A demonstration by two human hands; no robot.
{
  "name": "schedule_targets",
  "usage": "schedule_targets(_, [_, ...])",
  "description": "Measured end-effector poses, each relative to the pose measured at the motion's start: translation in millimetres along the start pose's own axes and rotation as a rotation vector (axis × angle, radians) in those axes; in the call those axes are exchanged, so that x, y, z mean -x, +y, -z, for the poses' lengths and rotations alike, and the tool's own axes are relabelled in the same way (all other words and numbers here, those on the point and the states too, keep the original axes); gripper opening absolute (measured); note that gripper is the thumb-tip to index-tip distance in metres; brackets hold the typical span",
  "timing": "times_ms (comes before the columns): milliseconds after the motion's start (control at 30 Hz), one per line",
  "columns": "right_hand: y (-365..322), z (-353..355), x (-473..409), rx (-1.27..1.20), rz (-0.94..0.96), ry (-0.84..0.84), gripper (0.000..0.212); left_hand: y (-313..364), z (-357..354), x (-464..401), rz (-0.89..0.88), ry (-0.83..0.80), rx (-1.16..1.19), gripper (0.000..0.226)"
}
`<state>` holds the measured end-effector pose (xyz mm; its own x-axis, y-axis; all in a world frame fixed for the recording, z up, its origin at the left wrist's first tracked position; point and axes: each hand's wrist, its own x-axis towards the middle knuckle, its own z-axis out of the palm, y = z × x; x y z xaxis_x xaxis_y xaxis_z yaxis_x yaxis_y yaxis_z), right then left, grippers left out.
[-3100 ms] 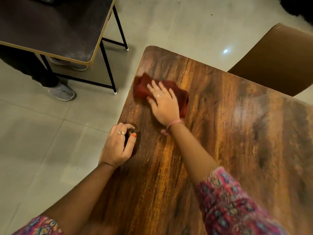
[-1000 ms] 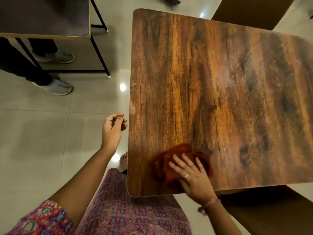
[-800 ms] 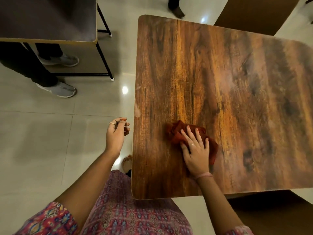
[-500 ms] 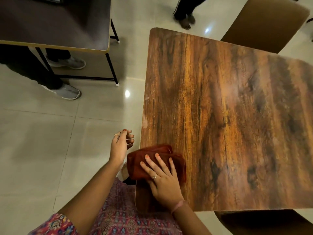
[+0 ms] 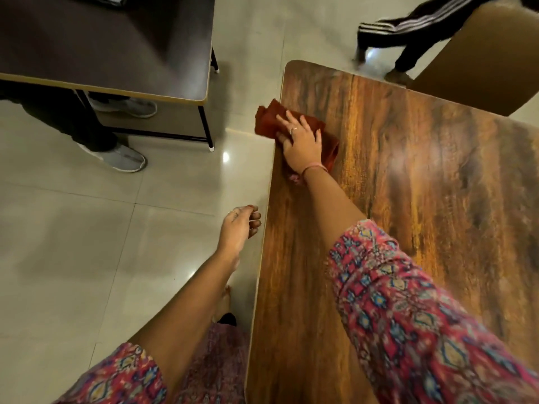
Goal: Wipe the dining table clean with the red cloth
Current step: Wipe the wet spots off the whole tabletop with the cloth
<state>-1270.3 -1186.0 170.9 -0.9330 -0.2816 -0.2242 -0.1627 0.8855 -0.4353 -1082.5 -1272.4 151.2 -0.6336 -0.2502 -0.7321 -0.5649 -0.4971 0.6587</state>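
**Cloth at the table's left edge, overhanging the floor**

The right hand (image 5: 302,144) lies flat, fingers spread, pressing the red cloth (image 5: 269,119) onto the wooden dining table (image 5: 423,199). The cloth sits at the table's left edge, near the far left rounded corner; its far-left folds stick out past the edge, over the tiled floor (image 5: 73,243). A pink band circles the wrist, and the patterned sleeve (image 5: 408,316) stretches across the near part of the tabletop.

The left hand (image 5: 237,227) hangs off the table, just beside the left edge, over the floor; its fingers are loosely curled together and hold nothing.

To the right of the cloth the tabletop runs bare wood to the frame's edge. Left of the table lies a strip of open floor, then a dark side table (image 5: 102,45) with black metal legs; a standing person's grey shoes (image 5: 125,158) show beneath and beside it. Beyond the far corner, another person's legs in striped trousers (image 5: 408,27) stand on the floor, next to a brown chair back (image 5: 481,59) near the table's far edge.
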Motion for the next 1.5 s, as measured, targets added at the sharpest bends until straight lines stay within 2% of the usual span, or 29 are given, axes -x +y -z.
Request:
schedule_targets(133, [-6,2,-12,0.004,-0.006,0.024,0.046,1,-7,-11,0.011,-0.017,0.006,0.019])
schedule_targets(267, [-2,-15,68,-0.004,0.071,0.074,0.051,-1,-11,-20,0.06,-0.038,0.008,0.024])
schedule_targets(367, [1,-33,140,-0.026,0.057,0.048,0.051,1,-12,-24,0.073,-0.086,-0.038,0.026])
schedule_targets(433, [5,-41,155,-0.002,0.038,0.047,0.051,3,-13,-26,0.069,-0.105,-0.05,0.021])
schedule_targets(567, [9,-29,90,0.078,0.053,0.122,0.05,12,-19,-29,0.04,-0.142,-0.016,0.021])
schedule_targets(733, [14,14,-60,0.06,-0.016,0.168,0.046,20,-29,-41,-0.07,-0.139,-0.069,0.009])
schedule_targets(800, [20,32,-116,0.032,-0.085,0.179,0.045,19,-28,-45,-0.103,-0.118,-0.088,0.013])
schedule_targets(900, [39,61,-175,0.006,-0.303,0.172,0.043,15,-26,-53,-0.175,-0.07,-0.21,0.018])
schedule_targets(967, [48,71,-189,0.007,-0.427,0.142,0.047,14,-27,-53,-0.192,-0.051,-0.231,0.018])
schedule_targets(1000, [49,71,-189,0.012,-0.423,0.151,0.047,15,-28,-52,-0.193,-0.04,-0.227,0.018])
schedule_targets(1167, [40,44,-134,0.054,-0.125,0.237,0.046,17,-31,-46,-0.182,0.003,-0.207,0.026])
schedule_targets(1300, [39,31,-66,0.058,0.056,0.141,0.044,23,-34,-40,-0.209,0.058,-0.308,0.027])
schedule_targets(1400, [39,17,5,0.046,0.121,0.073,0.046,30,-36,-37,-0.29,0.122,-0.473,0.033])
schedule_targets(1500, [42,5,78,0.065,0.11,0.02,0.049,38,-42,-29,-0.422,0.181,-0.566,0.03])
